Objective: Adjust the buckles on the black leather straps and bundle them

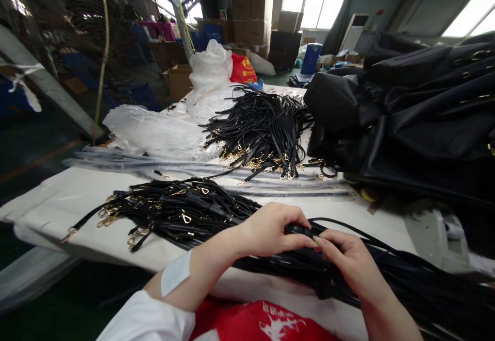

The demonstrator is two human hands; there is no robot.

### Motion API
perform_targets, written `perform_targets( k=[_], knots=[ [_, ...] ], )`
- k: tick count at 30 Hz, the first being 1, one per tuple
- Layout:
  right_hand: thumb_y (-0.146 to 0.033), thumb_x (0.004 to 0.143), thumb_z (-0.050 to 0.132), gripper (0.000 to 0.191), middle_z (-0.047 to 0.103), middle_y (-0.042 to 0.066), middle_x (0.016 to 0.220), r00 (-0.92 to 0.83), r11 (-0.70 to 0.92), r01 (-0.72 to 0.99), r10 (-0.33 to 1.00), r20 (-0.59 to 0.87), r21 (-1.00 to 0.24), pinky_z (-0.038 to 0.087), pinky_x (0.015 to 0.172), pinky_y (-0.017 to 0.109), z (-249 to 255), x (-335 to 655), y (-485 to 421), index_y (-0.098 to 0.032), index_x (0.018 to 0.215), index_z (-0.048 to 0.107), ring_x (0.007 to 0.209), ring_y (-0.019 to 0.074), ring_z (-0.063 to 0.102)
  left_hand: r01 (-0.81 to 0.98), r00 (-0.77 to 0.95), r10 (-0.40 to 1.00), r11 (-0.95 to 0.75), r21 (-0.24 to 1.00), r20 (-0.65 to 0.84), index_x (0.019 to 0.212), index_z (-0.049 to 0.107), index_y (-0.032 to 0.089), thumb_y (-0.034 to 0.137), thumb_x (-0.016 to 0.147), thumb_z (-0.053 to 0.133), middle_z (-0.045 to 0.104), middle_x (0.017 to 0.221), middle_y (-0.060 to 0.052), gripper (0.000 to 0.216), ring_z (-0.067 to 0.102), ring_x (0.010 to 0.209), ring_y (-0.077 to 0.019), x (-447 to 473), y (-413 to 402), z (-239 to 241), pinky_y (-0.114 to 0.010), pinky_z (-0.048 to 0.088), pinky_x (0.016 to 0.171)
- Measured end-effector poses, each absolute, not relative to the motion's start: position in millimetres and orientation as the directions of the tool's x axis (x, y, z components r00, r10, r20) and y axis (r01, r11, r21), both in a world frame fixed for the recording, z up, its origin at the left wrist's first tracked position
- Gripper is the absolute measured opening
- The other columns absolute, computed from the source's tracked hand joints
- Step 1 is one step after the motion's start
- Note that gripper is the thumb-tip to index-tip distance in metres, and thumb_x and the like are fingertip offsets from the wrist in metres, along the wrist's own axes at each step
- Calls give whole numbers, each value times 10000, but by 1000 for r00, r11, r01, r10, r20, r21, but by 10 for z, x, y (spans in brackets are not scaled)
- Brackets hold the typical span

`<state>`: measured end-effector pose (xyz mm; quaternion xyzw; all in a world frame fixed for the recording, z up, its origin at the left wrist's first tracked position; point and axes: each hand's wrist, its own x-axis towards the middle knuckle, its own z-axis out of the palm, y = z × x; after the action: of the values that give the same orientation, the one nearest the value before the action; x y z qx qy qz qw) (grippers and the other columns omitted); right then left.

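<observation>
My left hand (284, 230) is closed around a black strap (299, 229), thumb and fingers pressed along it. Close against it, my right hand (342, 251) pinches the same strap, and the fingertips of both hands nearly meet. Under and beside the hands lies a long bundle of black straps (185, 207) with gold-coloured clasps, its clasp ends spread to the left. A thin length of strap curves away to the right behind my right hand. What exactly sits between the fingertips is too small to make out.
Beyond lies a second heap of black straps (266, 124) with gold clasps. Black bags (417, 114) are piled at the right. Clear plastic bags (154, 132) lie at the left, and long plastic-wrapped strips (185, 166) cross the white table (50, 202). A grey-white device (439, 235) stands at the right.
</observation>
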<state>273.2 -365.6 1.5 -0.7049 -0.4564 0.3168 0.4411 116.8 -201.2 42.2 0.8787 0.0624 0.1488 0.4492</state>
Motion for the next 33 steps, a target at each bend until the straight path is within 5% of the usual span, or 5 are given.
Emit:
perform_targets(
  k=[17,24,33],
  knots=[
    [-522,931,574,453,479,-20,579,316,-111,300,949,-12,-947,310,513,236,45,2753,-3619,-173,644,608,550,112,387,-69,965,162,-597,799,205,1011,781,155,359,840,760,783,860,-62,267,699,750,-171,1346,-2085,299,-216,457,668],
    [-600,932,528,493,377,-54,504,331,-129,124,940,-81,-984,207,435,237,-30,2805,-3661,-170,712,625,452,89,279,-35,933,275,-569,822,231,1032,745,148,338,823,772,771,901,-59,284,682,775,-162,1371,-2125,260,-220,465,688],
    [-507,975,509,466,524,-8,616,266,-95,367,964,7,-925,351,560,240,64,2767,-3675,-179,650,574,594,123,458,-40,947,241,-563,826,210,877,739,168,376,805,791,742,779,-12,226,636,683,-125,1366,-2210,148,-197,420,625]
  ],
)
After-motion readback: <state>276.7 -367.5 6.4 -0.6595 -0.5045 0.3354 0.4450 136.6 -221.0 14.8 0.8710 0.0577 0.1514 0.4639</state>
